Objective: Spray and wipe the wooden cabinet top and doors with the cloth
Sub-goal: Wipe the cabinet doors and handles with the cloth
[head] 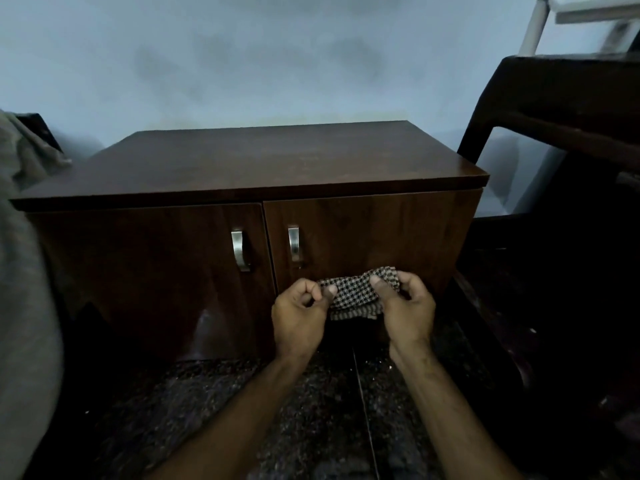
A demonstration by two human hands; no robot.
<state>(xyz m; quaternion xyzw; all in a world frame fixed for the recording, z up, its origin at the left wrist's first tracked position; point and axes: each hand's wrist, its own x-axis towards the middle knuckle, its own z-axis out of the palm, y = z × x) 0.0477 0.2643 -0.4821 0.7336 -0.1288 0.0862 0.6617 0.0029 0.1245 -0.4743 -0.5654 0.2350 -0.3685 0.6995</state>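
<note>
Bunching the cloth point(353, 292) between them, the left hand point(299, 315) pinches its left end with thumb and curled fingers while the right hand point(405, 306) grips its right end, fingers curled round it. It hangs just in front of the lower right door point(374, 233), near the floor point(311, 410); whether it touches the wood cannot be told. No spray bottle shows. The cabinet top point(270, 161) looks faintly smudged and shows no wet streaks, so the wiping seems barely begun: top, left door point(145, 265) and handles point(293, 243) probably all remain.
</note>
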